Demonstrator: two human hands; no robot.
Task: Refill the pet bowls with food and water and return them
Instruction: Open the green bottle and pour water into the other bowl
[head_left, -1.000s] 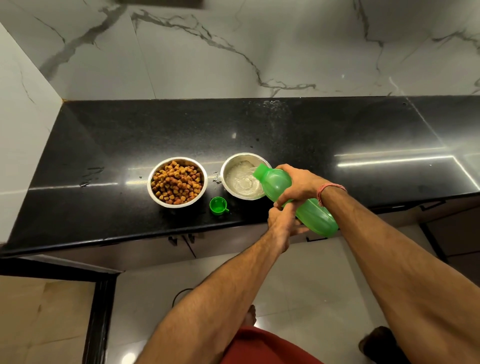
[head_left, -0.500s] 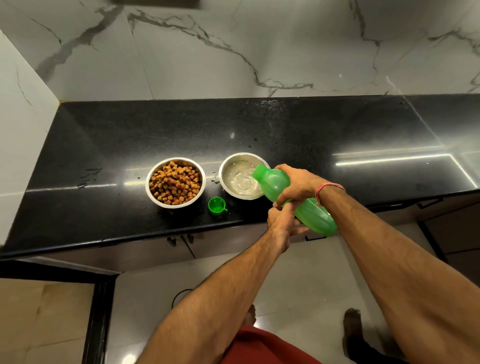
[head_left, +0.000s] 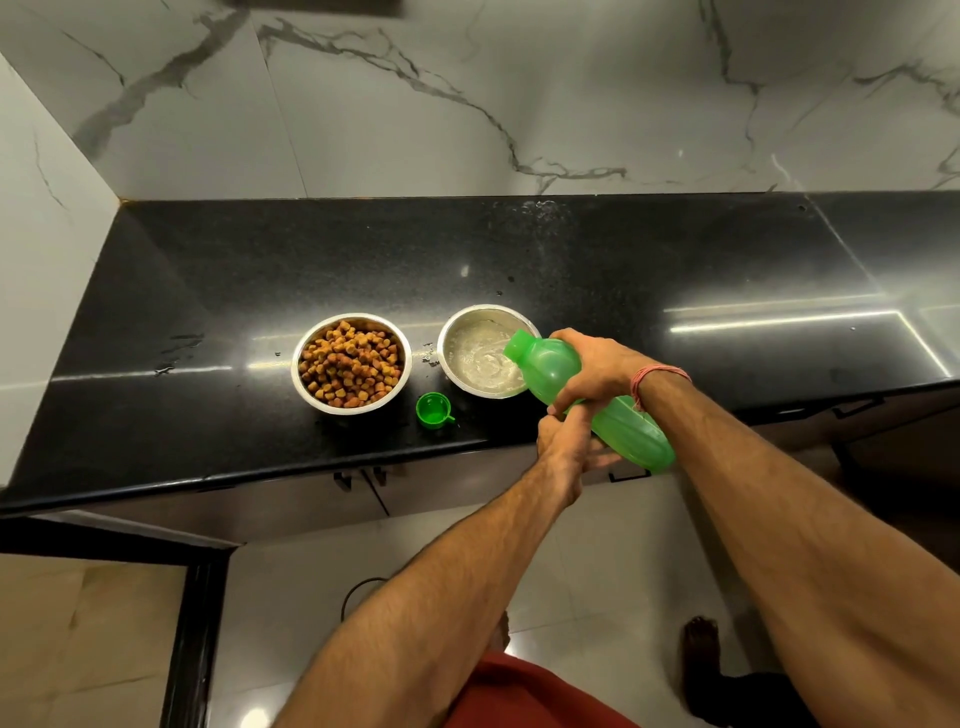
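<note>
Two steel bowls stand side by side on the black counter (head_left: 675, 270). The left bowl (head_left: 306, 387) is full of brown kibble (head_left: 351, 364). Water ripples inside the right bowl (head_left: 480, 351). A green bottle (head_left: 618, 423) is tipped with its open mouth over that bowl's right rim. My right hand (head_left: 597, 371) grips the bottle's upper body from above. My left hand (head_left: 569, 447) supports it from underneath, near the counter's front edge. The bottle's green cap (head_left: 432, 410) lies on the counter between the bowls, toward the front.
A marble wall backs the counter and another marble wall closes its left end. Water drops spot the counter left of the kibble bowl. Cabinet doors with dark handles (head_left: 628, 475) sit under the counter. A dark doorframe (head_left: 192, 623) stands at the lower left. My feet are on the tiled floor.
The bottle stays tipped over the water bowl and both hands keep their grip. The water surface has kept rippling, and my foot at lower right has shifted.
</note>
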